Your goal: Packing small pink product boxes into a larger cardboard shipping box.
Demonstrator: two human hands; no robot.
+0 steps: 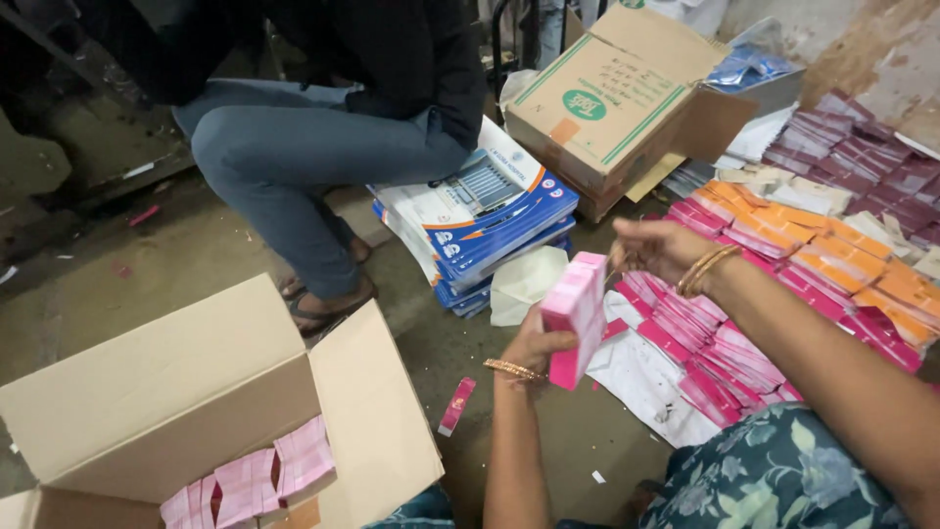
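Pink box stack [576, 315] in left hand [534, 345]

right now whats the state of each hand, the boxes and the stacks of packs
left hand: gripping a stack of pink flat packs, held upright
right hand: fingers loosely curled, over the pink packs
brown cardboard box near left: open, pink bundles inside
second brown cardboard box: tilted, flap open
pink and orange packs on floor: laid in overlapping rows
blue and white flat cartons: stacked

left hand [534, 345] gripping, raised | right hand [654, 249] extended, fingers curled
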